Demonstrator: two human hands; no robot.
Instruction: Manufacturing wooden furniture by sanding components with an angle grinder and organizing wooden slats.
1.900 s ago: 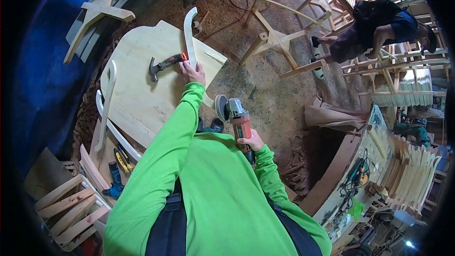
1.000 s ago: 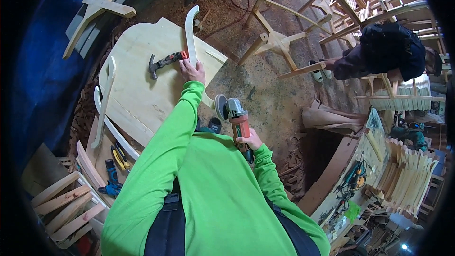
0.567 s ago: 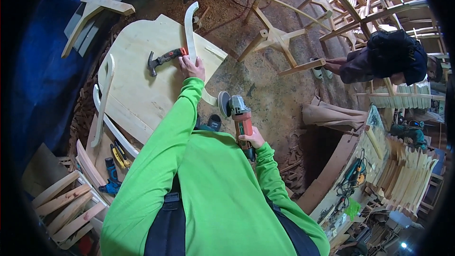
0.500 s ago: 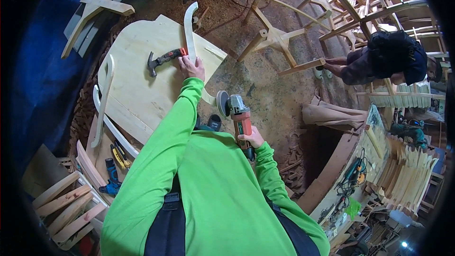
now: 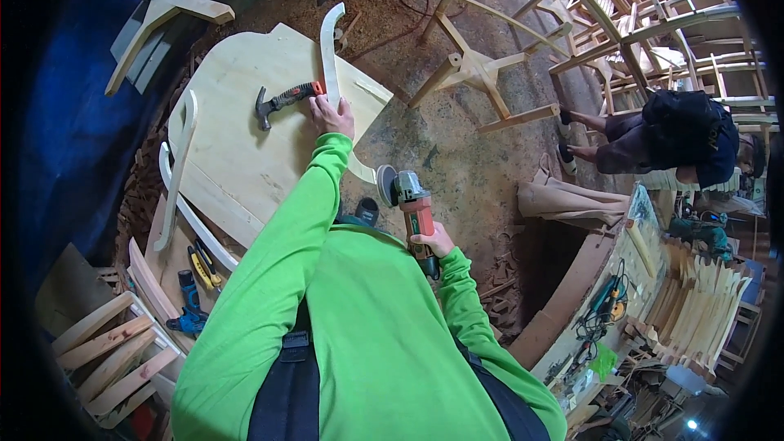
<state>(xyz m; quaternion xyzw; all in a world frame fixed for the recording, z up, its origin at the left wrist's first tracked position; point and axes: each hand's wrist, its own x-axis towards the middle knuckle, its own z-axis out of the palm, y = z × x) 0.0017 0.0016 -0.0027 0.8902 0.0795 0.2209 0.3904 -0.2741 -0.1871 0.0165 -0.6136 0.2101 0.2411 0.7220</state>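
Observation:
My left hand [image 5: 331, 115] presses down on a long curved pale wooden piece [image 5: 328, 42] lying across a plywood board [image 5: 241, 155]. A hammer with a red and black handle [image 5: 283, 100] lies on the board just left of that hand. My right hand [image 5: 433, 242] grips the body of a red and grey angle grinder [image 5: 408, 198], its disc held off the right edge of the board, a little below the curved piece's lower end [image 5: 359, 170]. Green sleeves cover both arms.
Curved wooden parts [image 5: 181, 163] lie at the board's left. Pliers [image 5: 204, 265] and a blue tool [image 5: 189, 310] rest below them, beside wooden slats [image 5: 110, 351]. Chair frames [image 5: 482, 73] stand on the sawdust floor. Another person [image 5: 670, 135] bends at right, near a cluttered bench [image 5: 621, 294].
My hands have hardly moved; the grinder stays beside the board. The other person at the right has shifted position and moved lower in view.

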